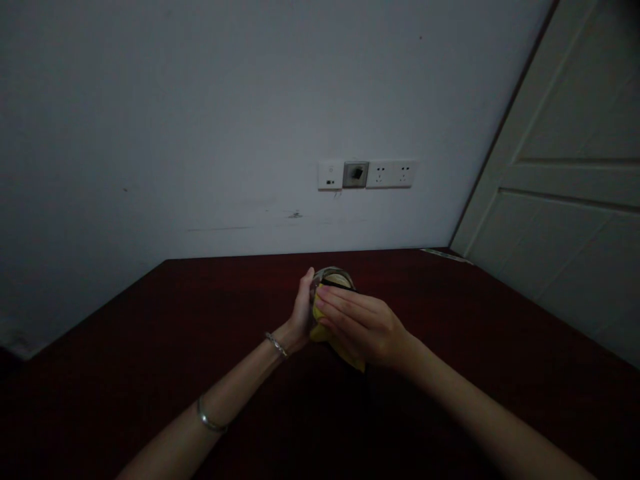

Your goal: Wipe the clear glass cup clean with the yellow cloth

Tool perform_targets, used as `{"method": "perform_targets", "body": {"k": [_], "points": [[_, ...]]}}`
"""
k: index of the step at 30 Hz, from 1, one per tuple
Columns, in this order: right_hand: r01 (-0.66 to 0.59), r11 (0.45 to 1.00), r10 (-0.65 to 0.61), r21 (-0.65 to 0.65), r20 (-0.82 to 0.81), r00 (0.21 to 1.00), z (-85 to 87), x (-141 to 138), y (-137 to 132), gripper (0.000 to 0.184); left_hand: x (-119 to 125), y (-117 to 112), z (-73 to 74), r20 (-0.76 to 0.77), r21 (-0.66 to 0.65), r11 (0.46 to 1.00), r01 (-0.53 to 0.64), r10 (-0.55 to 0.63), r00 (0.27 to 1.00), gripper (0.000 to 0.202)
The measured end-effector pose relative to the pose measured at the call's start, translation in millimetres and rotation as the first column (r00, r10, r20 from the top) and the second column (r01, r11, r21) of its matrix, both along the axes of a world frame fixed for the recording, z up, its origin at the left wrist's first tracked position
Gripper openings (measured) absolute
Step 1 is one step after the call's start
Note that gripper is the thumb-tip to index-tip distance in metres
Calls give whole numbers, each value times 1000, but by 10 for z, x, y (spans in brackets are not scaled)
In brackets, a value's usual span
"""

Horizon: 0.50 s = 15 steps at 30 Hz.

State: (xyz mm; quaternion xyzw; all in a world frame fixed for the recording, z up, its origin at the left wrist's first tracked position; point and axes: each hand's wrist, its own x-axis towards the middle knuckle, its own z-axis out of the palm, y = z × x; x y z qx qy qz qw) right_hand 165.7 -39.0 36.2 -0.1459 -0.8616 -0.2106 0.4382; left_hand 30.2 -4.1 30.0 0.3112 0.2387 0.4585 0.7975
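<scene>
In the dim light, my left hand (pixel 301 312) is wrapped around the left side of a clear, round-rimmed glass jar (pixel 334 272), its thumb pointing up along the side. My right hand (pixel 367 325) pinches a yellow cloth (pixel 321 331) with a dark edge and presses it against the near side of the jar. Part of the cloth hangs below the right fingers. Both hands and the cloth cover most of the jar, so whether it rests on the table or is held above it I cannot tell.
A dark red tabletop (pixel 225 293) runs back to a pale wall (pixel 215 120). Sockets (pixel 390 175) and a grey wall plate (pixel 356 175) sit above its far edge. A white panelled door (pixel 565 173) stands along the right side. A thin strip (pixel 445 255) lies at the back right corner.
</scene>
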Motion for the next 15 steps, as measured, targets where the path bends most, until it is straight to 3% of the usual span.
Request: {"method": "perform_targets", "body": {"k": [4, 8, 12, 15], "points": [[69, 997, -69, 23, -32, 997, 78, 70, 42, 30, 27, -45, 4, 28, 11, 1000, 5, -5, 1000, 44], [112, 993, -108, 45, -76, 991, 136, 126, 75, 29, -65, -11, 0, -29, 90, 996, -2, 5, 1000, 56], [62, 998, -61, 24, -62, 996, 125, 101, 46, 27, -154, 56, 9, 21, 73, 997, 12, -14, 1000, 67], [15, 999, -16, -28, -21, 1000, 78, 45, 6, 26, -142, 67, 7, 114, 40, 994, -101, 96, 989, 60]]}}
